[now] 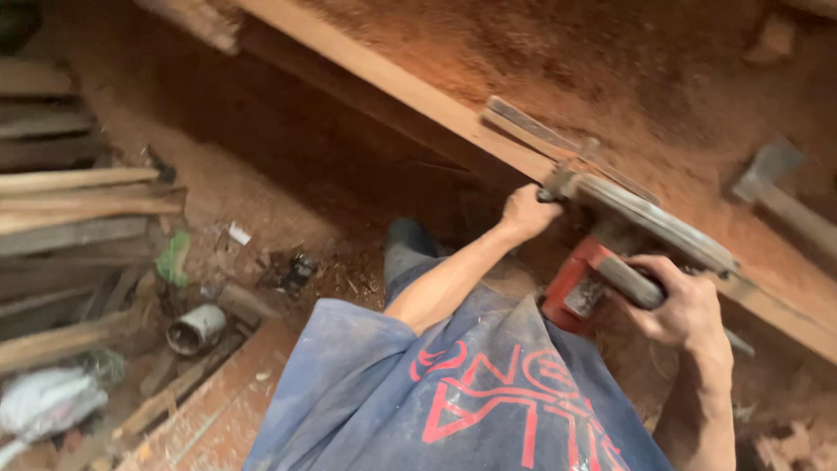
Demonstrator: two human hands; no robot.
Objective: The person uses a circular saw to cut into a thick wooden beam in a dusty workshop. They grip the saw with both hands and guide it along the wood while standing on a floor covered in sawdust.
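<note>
- Circular saw [628, 235], red body, grey guard: rests on the edge of a long wooden plank [418, 92] by the sawdust-covered bench.
- Right hand [680, 305]: fingers wrapped round the saw's handle.
- Left hand [527, 212]: closed on the saw's front end, close to the guard; a slip there risks a cut.
- Hammer [776, 187]: lies apart on the bench.
- Floor scrap, metal can [196, 327]: tripping hazard.

The person wears a dusty blue shirt [453, 392] with big red letters. The short sleeves leave both arms bare. The trousers [410, 253] are grey-blue.
</note>
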